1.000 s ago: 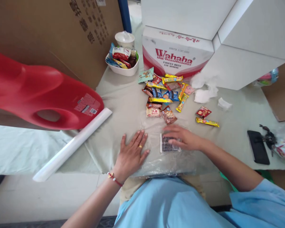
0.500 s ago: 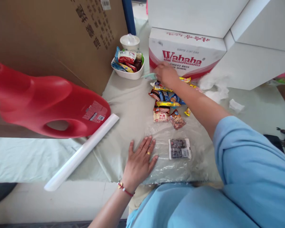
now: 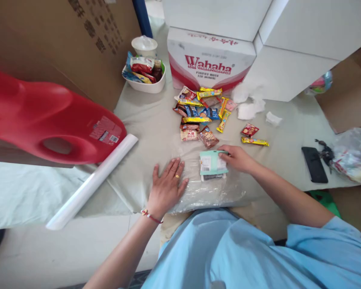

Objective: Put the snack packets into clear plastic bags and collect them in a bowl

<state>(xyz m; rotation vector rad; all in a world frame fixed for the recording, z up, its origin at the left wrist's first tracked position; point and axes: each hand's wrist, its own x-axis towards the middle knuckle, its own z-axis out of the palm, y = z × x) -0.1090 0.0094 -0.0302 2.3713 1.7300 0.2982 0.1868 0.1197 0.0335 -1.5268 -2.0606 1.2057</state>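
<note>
Pinching the teal packet (image 3: 213, 162), right hand (image 3: 237, 158) sets it on the plastic film (image 3: 210, 194); left hand (image 3: 167, 185), spread flat, should pin it taut imo.

Glossy clear plastic sheet (image 3: 207, 192) over matt cloth (image 3: 156, 132); shiny foil snack wrappers (image 3: 198, 114); matt cardboard box (image 3: 78, 44).

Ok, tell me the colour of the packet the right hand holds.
The packet is mint green, white label; head view.
</note>
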